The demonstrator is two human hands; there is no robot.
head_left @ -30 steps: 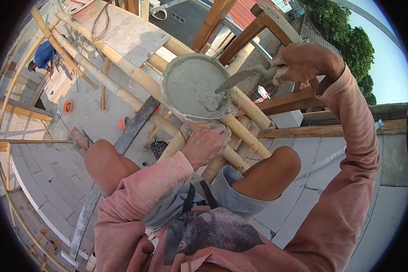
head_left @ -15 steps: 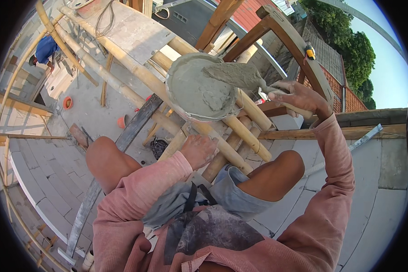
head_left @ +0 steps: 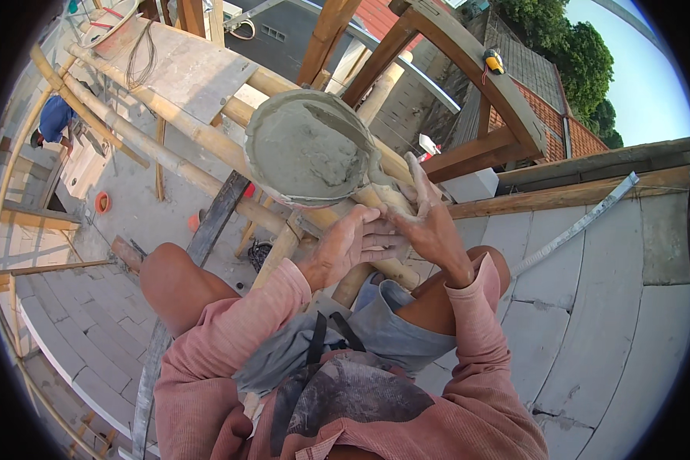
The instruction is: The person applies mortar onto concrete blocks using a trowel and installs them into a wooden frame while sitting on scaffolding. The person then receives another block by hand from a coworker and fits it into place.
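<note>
A round bucket [head_left: 259, 172] full of wet grey mortar [head_left: 299, 149] stands on the bamboo poles in front of me. A mortar-coated trowel [head_left: 374, 163] lies in it, its blade sunk along the right side and its handle slanting over the rim toward my right hand. My left hand [head_left: 349, 244] is open below the rim, fingers stretched to the right. Close against it is my right hand [head_left: 431, 230], also open, thumb raised and fingers pointing left; it does not grip the trowel. The hands meet at the fingers, and some fingertips are overlapped.
Bamboo poles [head_left: 180, 165] carry a board [head_left: 184, 73] with a wire coil at the far left. A wooden frame [head_left: 479, 54] with a yellow tape measure [head_left: 494, 61] rises at right. Pale blocks [head_left: 613, 253] lie beside a metal strip [head_left: 575, 226]. Another person [head_left: 54, 119] works below.
My right hand has set the trowel into the bucket, let go of its handle and come down to my left hand. The left hand has opened out from a closed shape.
</note>
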